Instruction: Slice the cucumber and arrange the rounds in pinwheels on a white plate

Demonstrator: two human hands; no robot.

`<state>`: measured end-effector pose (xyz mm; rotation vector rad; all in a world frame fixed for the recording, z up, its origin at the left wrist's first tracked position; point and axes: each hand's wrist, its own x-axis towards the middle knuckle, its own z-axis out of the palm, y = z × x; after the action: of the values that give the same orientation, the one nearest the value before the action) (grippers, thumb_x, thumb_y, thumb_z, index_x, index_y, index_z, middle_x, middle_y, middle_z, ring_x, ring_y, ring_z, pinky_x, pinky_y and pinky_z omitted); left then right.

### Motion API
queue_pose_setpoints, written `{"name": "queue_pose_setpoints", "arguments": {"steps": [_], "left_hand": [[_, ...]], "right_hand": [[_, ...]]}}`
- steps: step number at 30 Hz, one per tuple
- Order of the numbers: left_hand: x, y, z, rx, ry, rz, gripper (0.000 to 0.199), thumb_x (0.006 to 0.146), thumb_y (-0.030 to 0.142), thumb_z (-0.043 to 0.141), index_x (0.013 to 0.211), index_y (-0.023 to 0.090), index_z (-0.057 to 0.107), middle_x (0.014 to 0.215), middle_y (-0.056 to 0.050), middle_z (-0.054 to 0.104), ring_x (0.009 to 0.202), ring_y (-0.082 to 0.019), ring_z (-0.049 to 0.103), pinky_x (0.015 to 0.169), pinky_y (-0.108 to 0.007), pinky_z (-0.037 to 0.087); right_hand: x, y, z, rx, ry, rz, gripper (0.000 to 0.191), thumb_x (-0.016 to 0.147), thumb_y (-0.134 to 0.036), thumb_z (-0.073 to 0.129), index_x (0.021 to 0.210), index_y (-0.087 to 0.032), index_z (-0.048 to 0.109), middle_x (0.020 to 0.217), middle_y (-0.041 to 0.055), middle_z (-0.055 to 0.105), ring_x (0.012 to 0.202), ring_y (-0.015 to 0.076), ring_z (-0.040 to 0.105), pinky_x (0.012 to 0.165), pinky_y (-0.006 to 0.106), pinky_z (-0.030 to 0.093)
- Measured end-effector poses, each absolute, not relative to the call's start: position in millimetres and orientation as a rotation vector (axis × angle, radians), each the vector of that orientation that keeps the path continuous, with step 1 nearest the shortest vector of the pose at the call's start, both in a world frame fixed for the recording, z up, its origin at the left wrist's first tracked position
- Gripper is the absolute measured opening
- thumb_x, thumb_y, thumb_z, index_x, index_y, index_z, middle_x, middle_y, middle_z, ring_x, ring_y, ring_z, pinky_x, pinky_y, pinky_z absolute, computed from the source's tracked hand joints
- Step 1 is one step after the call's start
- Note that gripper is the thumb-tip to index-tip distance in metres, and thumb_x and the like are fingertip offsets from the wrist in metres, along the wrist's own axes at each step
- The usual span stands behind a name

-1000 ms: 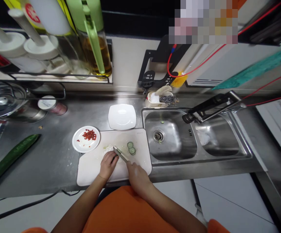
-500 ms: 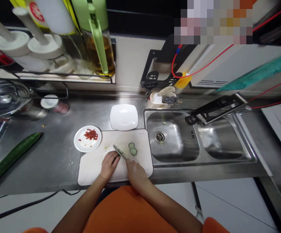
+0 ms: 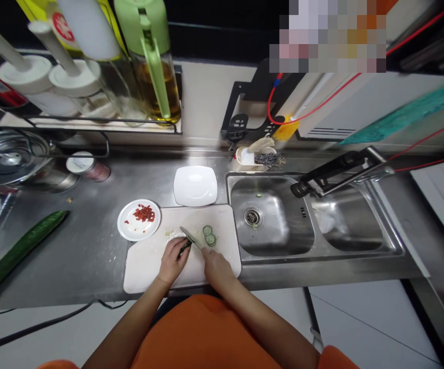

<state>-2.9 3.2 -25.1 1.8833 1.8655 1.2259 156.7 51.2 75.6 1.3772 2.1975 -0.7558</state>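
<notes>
Both grips are clamped over the cutting board point(image 3: 145, 271), left hand point(image 3: 171, 262) on cucumber piece point(image 3: 184, 249), right hand point(image 3: 218, 268) on knife point(image 3: 198, 244); we judge slicing underway, the next cut needing tucked fingertips.

Can't see the handle of the knife point(image 3: 196, 242), covered by the right hand point(image 3: 217, 266) over the cutting board point(image 3: 148, 271). Can't fully make out the dark green piece point(image 3: 184, 248), partly hidden by the left hand point(image 3: 172, 256). Left of the board, lose the lower end of the cucumber point(image 3: 22, 248) past the picture's edge.
</notes>
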Motion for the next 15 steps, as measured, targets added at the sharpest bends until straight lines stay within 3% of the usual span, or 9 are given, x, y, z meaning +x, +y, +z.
{"name": "queue_pose_setpoints", "arguments": {"steps": [15], "left_hand": [[-4.9, 1.1, -29.0, 1.938, 1.884, 1.176, 0.016, 0.084, 0.021, 0.055, 0.099, 0.018, 0.06, 0.099, -0.009, 0.064, 0.098, -0.019, 0.059, 0.089, -0.037, 0.05]], "right_hand": [[168.8, 31.2, 120.6, 1.374, 2.092, -0.749, 0.035, 0.091, -0.005, 0.03, 0.116, -0.017, 0.051, 0.094, 0.011, 0.063, 0.088, 0.0199, 0.063, 0.07, 0.025, 0.048]]}}
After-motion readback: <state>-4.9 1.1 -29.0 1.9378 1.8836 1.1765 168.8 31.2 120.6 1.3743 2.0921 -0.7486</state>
